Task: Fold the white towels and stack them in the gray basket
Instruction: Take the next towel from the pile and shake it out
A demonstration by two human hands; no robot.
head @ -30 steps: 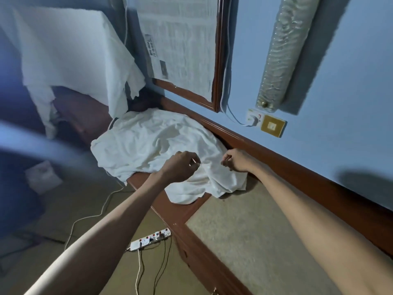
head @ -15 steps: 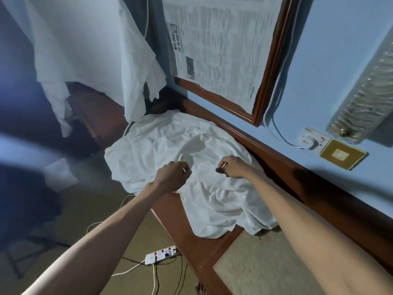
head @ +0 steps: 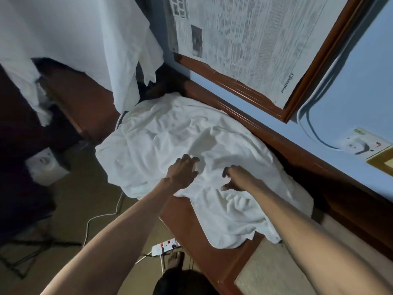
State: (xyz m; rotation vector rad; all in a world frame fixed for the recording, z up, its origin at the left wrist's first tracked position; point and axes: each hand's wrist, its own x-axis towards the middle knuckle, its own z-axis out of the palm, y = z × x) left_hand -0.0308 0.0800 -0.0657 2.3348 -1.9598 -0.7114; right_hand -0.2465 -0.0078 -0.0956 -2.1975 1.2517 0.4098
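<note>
Both hands have let go of the pinch they held half a second ago: the left hand now lies with fingers spread on the crumpled white towel, the right hand arches over it, fingertips touching (nothing gripped). The towel stays heaped on the wooden frame, below the framed newspaper.

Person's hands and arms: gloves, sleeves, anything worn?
Nothing worn that shows. Left hand and right hand are ungloved, with no watch or wristband. Left forearm and right forearm are unsleeved as far as the frame shows.
</note>
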